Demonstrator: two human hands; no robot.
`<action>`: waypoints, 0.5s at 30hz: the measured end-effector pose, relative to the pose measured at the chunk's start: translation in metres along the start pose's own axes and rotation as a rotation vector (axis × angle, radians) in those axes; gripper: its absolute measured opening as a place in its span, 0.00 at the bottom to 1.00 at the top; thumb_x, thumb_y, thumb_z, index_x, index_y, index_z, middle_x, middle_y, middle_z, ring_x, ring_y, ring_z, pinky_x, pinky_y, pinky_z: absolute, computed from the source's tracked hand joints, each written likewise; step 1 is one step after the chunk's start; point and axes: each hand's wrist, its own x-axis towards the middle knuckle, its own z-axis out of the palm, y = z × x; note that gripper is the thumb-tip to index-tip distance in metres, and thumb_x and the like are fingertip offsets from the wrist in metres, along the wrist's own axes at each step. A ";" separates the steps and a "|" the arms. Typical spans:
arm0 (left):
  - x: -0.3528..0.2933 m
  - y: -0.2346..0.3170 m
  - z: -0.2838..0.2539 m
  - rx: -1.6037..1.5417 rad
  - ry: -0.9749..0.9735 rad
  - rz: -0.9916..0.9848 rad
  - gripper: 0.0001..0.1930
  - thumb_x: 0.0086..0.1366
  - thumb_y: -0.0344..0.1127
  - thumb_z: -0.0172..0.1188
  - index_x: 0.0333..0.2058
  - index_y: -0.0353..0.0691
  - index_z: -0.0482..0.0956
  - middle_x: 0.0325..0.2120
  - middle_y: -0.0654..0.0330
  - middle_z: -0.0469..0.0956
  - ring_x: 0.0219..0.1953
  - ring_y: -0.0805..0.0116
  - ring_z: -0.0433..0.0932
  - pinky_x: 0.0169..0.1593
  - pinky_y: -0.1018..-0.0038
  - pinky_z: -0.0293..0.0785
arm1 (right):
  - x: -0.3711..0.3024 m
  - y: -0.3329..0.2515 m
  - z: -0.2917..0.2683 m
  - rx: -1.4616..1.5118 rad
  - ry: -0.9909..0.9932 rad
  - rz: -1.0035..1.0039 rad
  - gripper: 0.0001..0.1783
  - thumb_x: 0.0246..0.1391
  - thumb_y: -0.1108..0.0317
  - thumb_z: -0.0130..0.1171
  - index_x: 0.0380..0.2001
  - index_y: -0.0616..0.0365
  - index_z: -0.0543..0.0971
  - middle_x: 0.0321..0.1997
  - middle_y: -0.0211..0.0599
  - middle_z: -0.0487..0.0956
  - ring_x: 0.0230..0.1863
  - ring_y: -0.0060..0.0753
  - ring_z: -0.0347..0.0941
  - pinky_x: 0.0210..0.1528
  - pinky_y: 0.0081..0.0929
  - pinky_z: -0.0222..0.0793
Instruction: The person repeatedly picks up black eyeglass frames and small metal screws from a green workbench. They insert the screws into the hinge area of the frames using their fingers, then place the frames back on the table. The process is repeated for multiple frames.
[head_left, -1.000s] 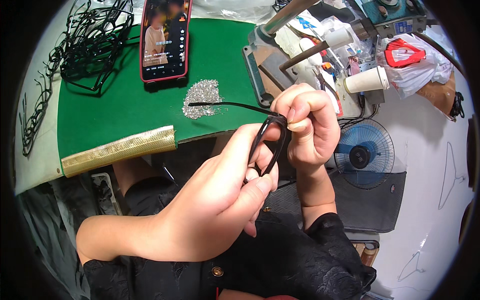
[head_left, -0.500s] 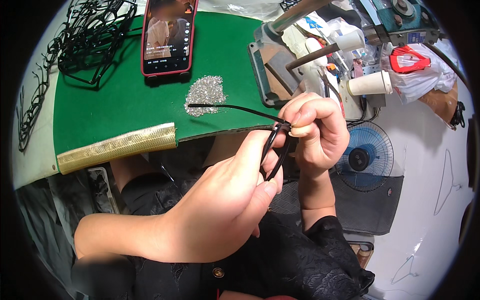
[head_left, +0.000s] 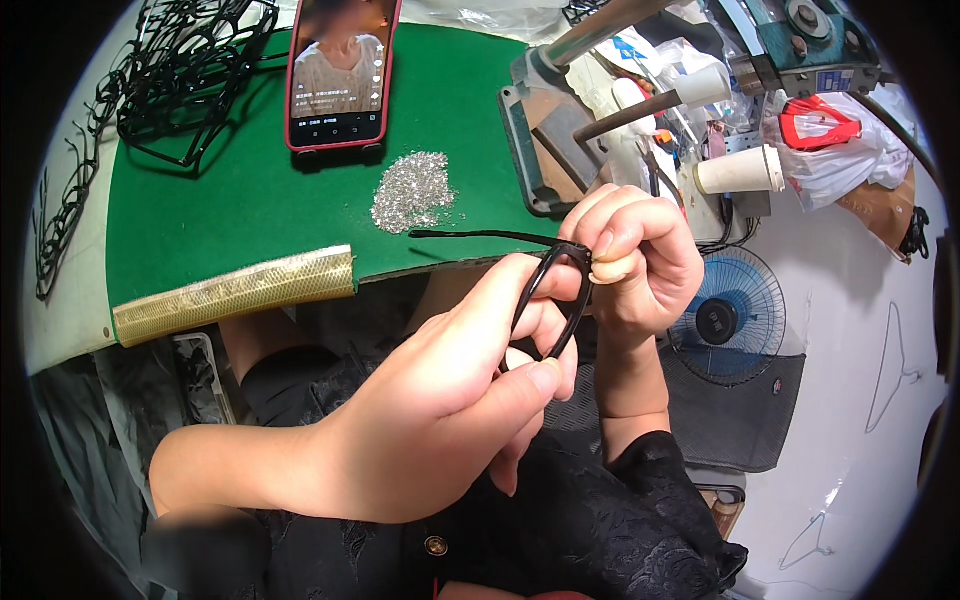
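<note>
A black eyeglass frame [head_left: 581,312] is held in front of me, just off the table's near edge. My left hand [head_left: 455,385] grips its rim between thumb and fingers. One temple arm [head_left: 485,236] stretches left from the hinge, over the table edge. At the hinge corner, my right hand [head_left: 640,250] is closed in a pinch; whether a tiny part sits between its fingertips I cannot make out. Beyond the temple arm lies a heap of small silvery screw-like pieces [head_left: 412,190] on the green mat [head_left: 250,210].
A red-cased phone [head_left: 337,90] stands at the back. Tangled black eyeglass frames [head_left: 190,95] lie at the left. Gold mesh trim [head_left: 235,293] covers part of the near edge. A metal press stand [head_left: 545,150], a paper cup [head_left: 740,169] and a blue fan [head_left: 722,315] are at the right.
The eyeglass frame has turned so its rim opening shows more. Its temple arm has swung slightly toward me and away from the silvery heap. Both hands keep their places at the frame.
</note>
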 end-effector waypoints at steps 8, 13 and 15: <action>0.000 0.004 -0.001 -0.025 -0.006 -0.014 0.23 0.66 0.28 0.47 0.57 0.31 0.53 0.34 0.55 0.68 0.21 0.75 0.70 0.22 0.81 0.71 | 0.001 0.003 0.000 0.033 -0.001 -0.018 0.09 0.54 0.71 0.60 0.25 0.65 0.74 0.22 0.38 0.75 0.24 0.31 0.73 0.29 0.24 0.70; 0.001 0.005 -0.001 -0.039 -0.011 -0.011 0.23 0.66 0.28 0.47 0.57 0.31 0.53 0.33 0.55 0.68 0.21 0.75 0.70 0.22 0.81 0.72 | 0.004 0.006 -0.002 0.064 -0.018 -0.060 0.08 0.51 0.73 0.62 0.25 0.65 0.74 0.22 0.38 0.75 0.24 0.32 0.73 0.28 0.26 0.70; 0.001 0.004 -0.002 -0.036 -0.011 -0.009 0.23 0.66 0.28 0.48 0.57 0.31 0.53 0.33 0.55 0.68 0.21 0.75 0.70 0.22 0.81 0.72 | 0.005 0.006 -0.003 0.062 -0.033 -0.052 0.08 0.49 0.74 0.63 0.25 0.65 0.74 0.21 0.38 0.75 0.24 0.33 0.73 0.29 0.27 0.70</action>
